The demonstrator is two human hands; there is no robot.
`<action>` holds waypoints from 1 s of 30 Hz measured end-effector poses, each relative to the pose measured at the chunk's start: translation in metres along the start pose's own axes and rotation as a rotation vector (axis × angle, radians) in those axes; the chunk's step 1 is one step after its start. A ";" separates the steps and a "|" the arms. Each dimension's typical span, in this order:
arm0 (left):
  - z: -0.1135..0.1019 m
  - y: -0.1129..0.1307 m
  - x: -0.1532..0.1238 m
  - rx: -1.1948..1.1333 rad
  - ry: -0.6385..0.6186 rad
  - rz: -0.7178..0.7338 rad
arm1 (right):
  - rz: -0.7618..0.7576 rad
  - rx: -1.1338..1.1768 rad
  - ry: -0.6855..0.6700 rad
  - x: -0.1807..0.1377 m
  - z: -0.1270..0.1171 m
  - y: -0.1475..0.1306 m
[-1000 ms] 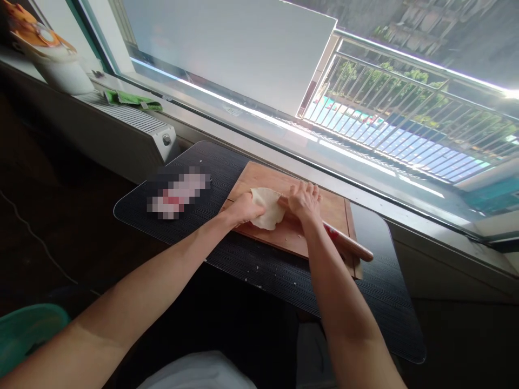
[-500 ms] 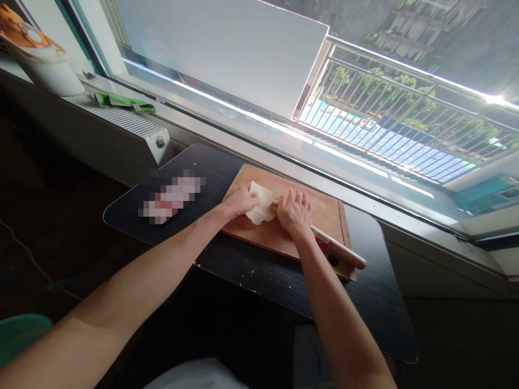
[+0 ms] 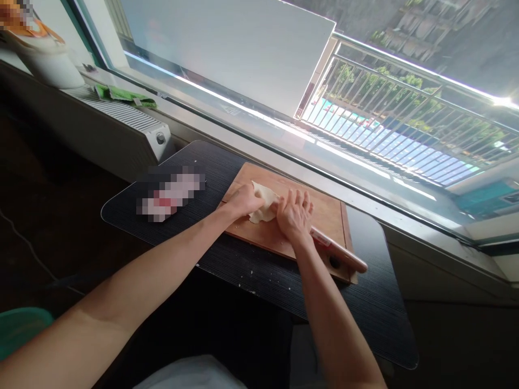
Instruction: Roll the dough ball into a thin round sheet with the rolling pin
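Left hand (image 3: 246, 200) shifts inward over the dough sheet (image 3: 263, 209) since the earlier frame.
Its grip pinches the sheet, which lies between both hands; right hand (image 3: 294, 217), fingers outstretched, covers the rolling pin (image 3: 341, 250). Rolling seems in hand; the next stroke calls for even pressure.

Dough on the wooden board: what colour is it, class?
The dough is pale cream, seen best in the head view.

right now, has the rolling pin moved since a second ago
Yes, slightly: the rolling pin has shifted toward the near edge of the wooden cutting board, judged against that board.
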State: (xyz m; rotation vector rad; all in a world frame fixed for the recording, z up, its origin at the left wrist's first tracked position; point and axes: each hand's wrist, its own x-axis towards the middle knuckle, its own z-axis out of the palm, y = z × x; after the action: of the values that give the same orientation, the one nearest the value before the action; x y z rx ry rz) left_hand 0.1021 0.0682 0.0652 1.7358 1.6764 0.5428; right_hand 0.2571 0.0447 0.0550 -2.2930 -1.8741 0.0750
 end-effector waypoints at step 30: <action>-0.003 0.007 0.008 -0.291 -0.057 -0.054 | -0.016 0.052 -0.003 0.016 0.002 0.004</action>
State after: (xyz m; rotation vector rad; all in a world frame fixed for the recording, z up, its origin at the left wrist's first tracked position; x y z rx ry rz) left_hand 0.1058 0.0767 0.0713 1.4790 1.5159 0.6703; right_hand 0.2644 0.0599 0.0535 -2.2442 -1.8693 0.1232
